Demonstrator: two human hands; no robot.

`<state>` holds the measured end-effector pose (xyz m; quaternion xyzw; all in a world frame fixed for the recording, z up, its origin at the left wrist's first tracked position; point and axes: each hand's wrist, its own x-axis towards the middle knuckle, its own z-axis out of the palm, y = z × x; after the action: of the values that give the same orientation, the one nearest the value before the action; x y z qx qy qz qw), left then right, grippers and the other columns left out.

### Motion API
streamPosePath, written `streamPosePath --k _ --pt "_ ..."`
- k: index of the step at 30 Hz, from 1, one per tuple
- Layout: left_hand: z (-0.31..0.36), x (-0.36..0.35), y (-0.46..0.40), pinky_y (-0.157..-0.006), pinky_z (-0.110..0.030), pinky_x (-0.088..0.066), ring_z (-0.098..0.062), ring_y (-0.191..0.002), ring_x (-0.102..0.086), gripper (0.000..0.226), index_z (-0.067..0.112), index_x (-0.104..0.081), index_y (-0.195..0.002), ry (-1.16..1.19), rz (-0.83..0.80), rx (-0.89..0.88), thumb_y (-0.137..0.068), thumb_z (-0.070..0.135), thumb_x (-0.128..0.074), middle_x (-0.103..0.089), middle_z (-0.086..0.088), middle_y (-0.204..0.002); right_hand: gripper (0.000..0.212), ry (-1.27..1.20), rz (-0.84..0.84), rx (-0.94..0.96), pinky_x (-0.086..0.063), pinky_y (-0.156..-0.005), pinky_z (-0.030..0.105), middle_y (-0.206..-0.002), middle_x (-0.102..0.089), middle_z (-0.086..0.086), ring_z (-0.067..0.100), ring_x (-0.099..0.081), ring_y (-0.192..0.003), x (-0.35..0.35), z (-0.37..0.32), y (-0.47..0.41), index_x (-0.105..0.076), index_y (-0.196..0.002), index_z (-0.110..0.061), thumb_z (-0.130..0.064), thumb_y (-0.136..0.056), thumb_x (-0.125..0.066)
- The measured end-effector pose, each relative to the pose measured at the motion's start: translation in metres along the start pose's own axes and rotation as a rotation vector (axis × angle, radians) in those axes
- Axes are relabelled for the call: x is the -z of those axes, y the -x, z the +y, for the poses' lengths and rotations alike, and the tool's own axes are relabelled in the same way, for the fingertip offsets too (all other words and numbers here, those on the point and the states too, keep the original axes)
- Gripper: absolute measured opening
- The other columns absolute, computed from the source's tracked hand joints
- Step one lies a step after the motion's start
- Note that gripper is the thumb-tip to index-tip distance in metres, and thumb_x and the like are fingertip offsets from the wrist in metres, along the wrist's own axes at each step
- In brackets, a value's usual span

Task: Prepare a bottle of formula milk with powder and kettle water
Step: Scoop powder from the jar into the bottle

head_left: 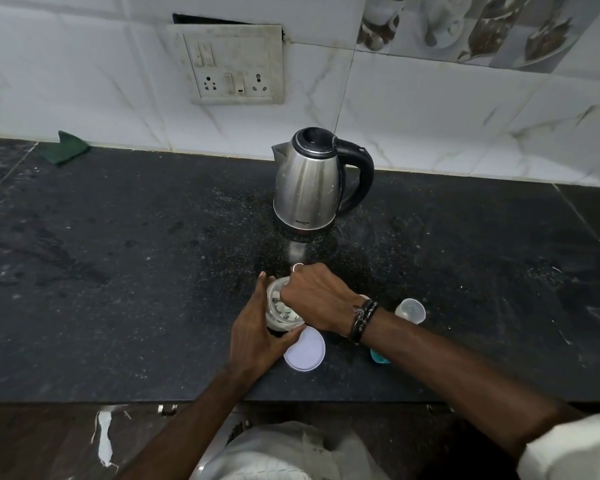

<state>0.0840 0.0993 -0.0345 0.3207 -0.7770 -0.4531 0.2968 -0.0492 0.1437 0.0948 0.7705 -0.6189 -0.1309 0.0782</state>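
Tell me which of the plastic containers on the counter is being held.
The clear jar of powder, gripped by the left hand beside its white lid. The small clear cup to the right stands untouched.

A folded green cloth [64,148] lies at the back left of my dark bench [118,271], against the white tiled wall [430,116]. A grimy switchboard [232,65] sits on that wall.

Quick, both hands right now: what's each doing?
Left hand: grips the powder jar.
Right hand: fingers curled down into the jar's mouth; held object hidden.
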Motion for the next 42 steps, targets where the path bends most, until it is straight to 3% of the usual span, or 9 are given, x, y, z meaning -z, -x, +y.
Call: streamPosePath --k 4,7,12,15,19,25,31,36,42 --pt "-0.002 -0.002 0.000 -0.104 -0.004 -0.031 0.016 -0.128 -0.042 0.116 0.033 -0.015 -0.154 -0.001 -0.022 -0.005 -0.065 0.043 -0.088 -0.045 0.018 -0.146 0.052 -0.064 0.045 -0.003 -0.019 -0.039 0.021 -0.038 -0.048 0.001 0.021 -0.047 -0.031 -0.002 0.005 -0.001 -0.039 -0.041 -0.023 -0.004 -0.043 -0.086" --pt "-0.003 -0.003 0.000 -0.106 -0.004 -0.029 0.020 -0.130 -0.037 0.114 0.035 -0.014 -0.154 -0.017 -0.030 -0.037 -0.067 0.047 -0.086 -0.037 0.029 -0.145 0.057 -0.148 0.057 -0.004 -0.024 -0.038 0.020 -0.039 -0.049 0.003 0.024 -0.047 -0.031 -0.010 0.008 0.001 -0.030 -0.046 -0.024 -0.002 -0.041 -0.083" --pt "-0.001 -0.003 0.001 -0.108 -0.007 -0.030 0.015 -0.134 -0.037 0.114 0.037 -0.011 -0.157 -0.069 -0.002 -0.096 -0.068 0.051 -0.081 -0.030 0.037 -0.148 0.004 -0.324 -0.042 -0.169 -0.049 -0.057 0.038 -0.069 -0.067 0.010 0.032 -0.062 -0.063 -0.015 0.008 0.001 -0.065 -0.067 -0.012 -0.009 -0.065 -0.066" --pt "-0.001 -0.004 -0.001 -0.108 -0.007 -0.030 0.007 -0.134 -0.039 0.113 0.029 -0.016 -0.157 -0.087 0.000 -0.101 -0.067 0.054 -0.080 -0.026 0.040 -0.149 0.012 -0.482 -0.055 -0.260 -0.054 -0.063 0.038 -0.074 -0.073 0.004 0.030 -0.067 -0.070 -0.013 0.004 -0.001 -0.069 -0.071 -0.017 -0.012 -0.060 -0.067" --pt "-0.001 -0.004 -0.001 -0.106 -0.004 -0.028 0.018 -0.133 -0.033 0.112 0.016 -0.023 -0.156 -0.097 -0.011 -0.076 -0.067 0.054 -0.079 -0.025 0.045 -0.148 0.020 -0.634 -0.056 -0.387 -0.054 -0.067 0.032 -0.078 -0.076 -0.005 0.023 -0.069 -0.078 -0.011 0.003 -0.001 -0.079 -0.077 -0.024 -0.013 -0.065 -0.067" --pt "0.006 0.001 -0.001 -0.098 0.003 -0.029 0.008 -0.126 -0.042 0.119 0.016 -0.020 -0.157 -0.080 -0.005 0.027 -0.063 0.051 -0.084 -0.046 0.016 -0.144 0.018 -0.868 -0.034 -0.513 -0.058 -0.075 0.029 -0.081 -0.077 -0.012 0.010 -0.071 -0.080 -0.007 0.014 -0.003 -0.081 -0.081 -0.028 -0.014 -0.072 -0.076" --pt "0.006 0.002 -0.004 -0.098 0.000 -0.031 0.003 -0.125 -0.047 0.123 0.018 -0.020 -0.157 -0.069 0.056 0.101 -0.058 0.054 -0.085 -0.055 -0.002 -0.144 0.007 -1.053 0.029 -0.624 -0.057 -0.074 0.026 -0.068 -0.075 -0.008 -0.002 -0.065 -0.059 -0.013 0.035 0.000 -0.080 -0.076 -0.023 -0.020 -0.072 -0.085" --pt "0.003 0.003 -0.007 -0.101 -0.017 -0.037 -0.002 -0.127 -0.049 0.123 0.019 -0.022 -0.156 -0.097 0.085 0.118 -0.057 0.054 -0.087 -0.054 0.001 -0.145 0.009 -1.247 0.022 -0.678 -0.059 -0.068 0.027 -0.074 -0.077 0.007 0.021 -0.075 -0.065 -0.019 0.049 0.007 -0.076 -0.075 -0.017 -0.010 -0.078 -0.080" --pt "0.003 0.005 -0.008 -0.104 -0.014 -0.033 -0.001 -0.130 -0.046 0.124 0.021 -0.021 -0.157 -0.113 0.069 0.123 -0.059 0.047 -0.093 -0.052 0.003 -0.148 0.007 -1.412 0.082 -0.730 -0.063 -0.073 0.037 -0.078 -0.077 0.015 0.032 -0.075 -0.074 -0.021 0.058 0.013 -0.075 -0.080 -0.006 -0.001 -0.079 -0.079"
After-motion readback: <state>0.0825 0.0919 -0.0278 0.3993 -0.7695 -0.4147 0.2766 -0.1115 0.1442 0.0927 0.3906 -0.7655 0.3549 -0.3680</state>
